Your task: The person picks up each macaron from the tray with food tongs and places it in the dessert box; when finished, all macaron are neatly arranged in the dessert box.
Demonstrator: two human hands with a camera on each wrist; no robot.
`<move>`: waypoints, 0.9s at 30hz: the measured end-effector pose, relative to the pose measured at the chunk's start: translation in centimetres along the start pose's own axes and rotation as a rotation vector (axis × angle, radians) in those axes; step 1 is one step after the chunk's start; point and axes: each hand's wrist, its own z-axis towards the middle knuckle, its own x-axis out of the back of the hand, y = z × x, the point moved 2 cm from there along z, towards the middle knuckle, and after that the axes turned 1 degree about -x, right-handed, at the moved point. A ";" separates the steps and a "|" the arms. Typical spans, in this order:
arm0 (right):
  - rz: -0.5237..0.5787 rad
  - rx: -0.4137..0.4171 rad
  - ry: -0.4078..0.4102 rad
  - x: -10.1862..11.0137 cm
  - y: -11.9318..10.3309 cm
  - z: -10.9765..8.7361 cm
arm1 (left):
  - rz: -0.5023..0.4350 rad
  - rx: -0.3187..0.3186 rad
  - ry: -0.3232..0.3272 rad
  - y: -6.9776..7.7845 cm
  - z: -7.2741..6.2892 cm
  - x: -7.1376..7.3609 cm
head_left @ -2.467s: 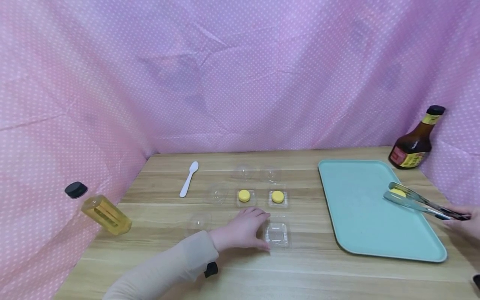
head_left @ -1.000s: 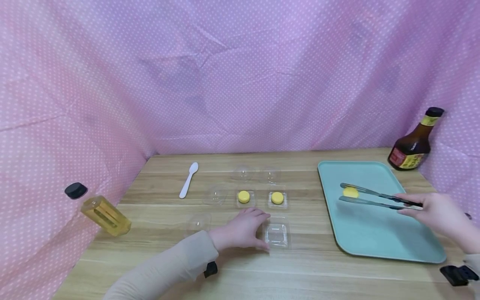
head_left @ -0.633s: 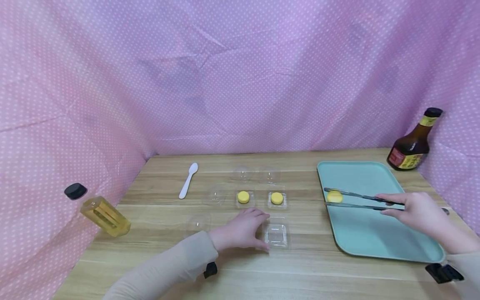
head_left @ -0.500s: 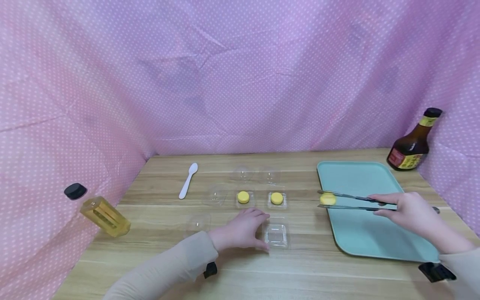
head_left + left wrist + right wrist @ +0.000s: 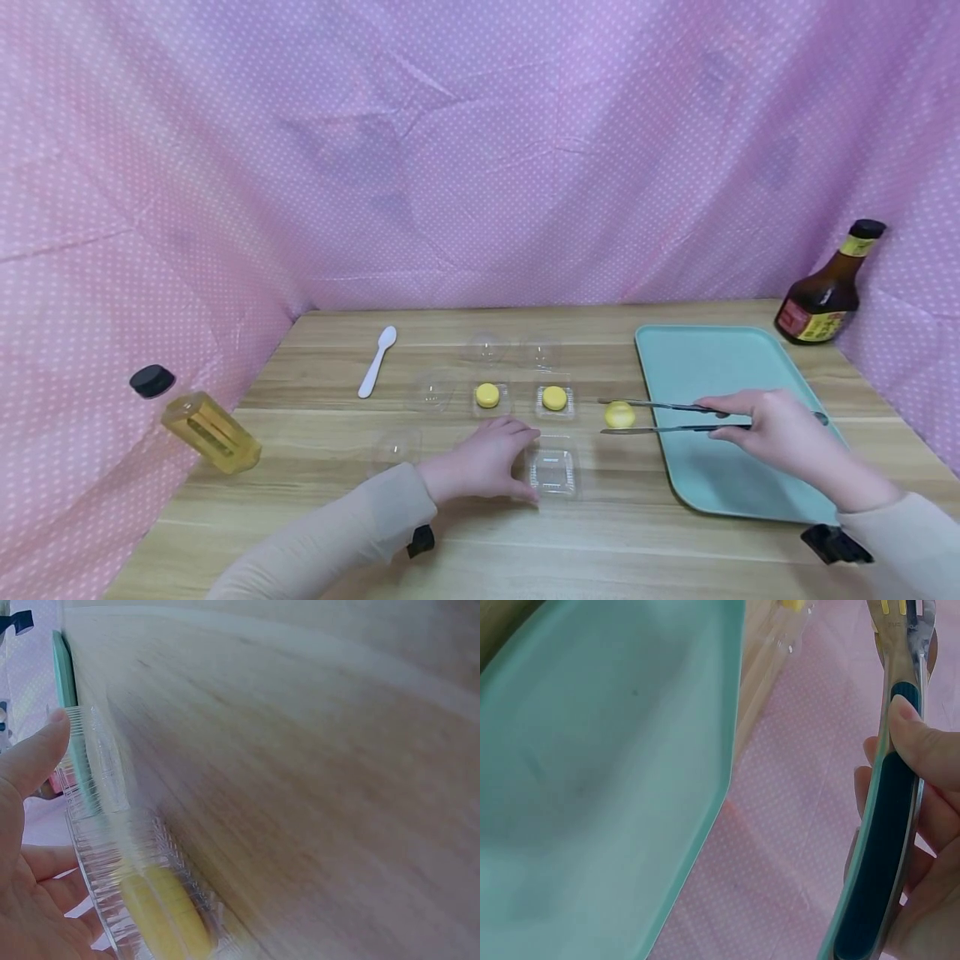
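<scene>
While the right hand (image 5: pixel 783 437) grips tongs (image 5: pixel 877 847) holding a yellow disc (image 5: pixel 619 415), the left hand (image 5: pixel 483 460) lies relaxed beside a clear box (image 5: pixel 553 472). The disc is between box and tray (image 5: pixel 712 358).

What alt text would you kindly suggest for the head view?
The right hand holds tongs with a yellow disc between their tips, left of a green tray; the left hand is beside a clear container. Two more discs sit in containers.

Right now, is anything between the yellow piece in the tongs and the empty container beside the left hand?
Nothing visible: apart from the tongs, only tabletop shows between the yellow piece and the container; the left hand is on its opposite side.
</scene>
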 end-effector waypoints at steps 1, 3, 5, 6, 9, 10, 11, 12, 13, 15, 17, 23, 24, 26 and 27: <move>0.005 0.010 0.003 -0.1 -0.2 0.1 | 0.001 0.000 0.000 0.0 0.0 0.0; 0.011 0.038 0.015 -0.3 -0.6 0.2 | 0.002 0.001 -0.001 0.0 0.0 -0.1; 0.023 0.064 0.020 -0.6 -0.9 0.3 | 0.000 0.004 -0.002 0.0 0.0 -0.1; 0.028 0.077 0.024 -0.7 -1.2 0.3 | -0.003 0.006 -0.003 0.0 0.0 -0.1; 0.046 0.109 0.021 -1.1 -1.8 0.4 | -0.010 0.008 -0.002 0.0 0.0 0.0; 0.055 0.116 0.015 -1.2 -2.0 0.4 | -0.011 0.008 -0.001 0.0 0.0 0.0; 0.061 0.123 0.010 -1.3 -2.3 0.5 | -0.011 0.006 0.001 0.0 0.0 0.0; 0.063 0.132 0.005 -1.5 -2.5 0.5 | -0.011 0.005 0.003 0.0 0.0 0.1; 0.065 0.134 -0.003 -1.6 -2.7 0.5 | -0.010 0.003 0.005 0.0 0.0 0.1; 0.067 0.135 -0.022 -1.8 -3.1 0.5 | -0.011 0.001 0.007 0.0 0.0 0.1; 0.068 0.131 -0.040 -2.1 -3.5 0.6 | -0.016 0.000 0.008 0.0 0.0 0.1; 0.096 0.145 -0.061 -3.0 -4.4 0.6 | -0.024 0.002 0.008 -0.1 0.1 0.1; 0.100 0.155 -0.057 -3.1 -4.5 0.6 | -0.026 0.002 0.009 -0.1 0.1 0.1; 0.100 0.178 -0.043 -3.3 -4.8 0.6 | -0.029 0.002 0.010 -0.1 0.2 0.0; 0.100 0.187 -0.039 -3.3 -5.0 0.6 | -0.030 0.002 0.011 -0.1 0.2 0.0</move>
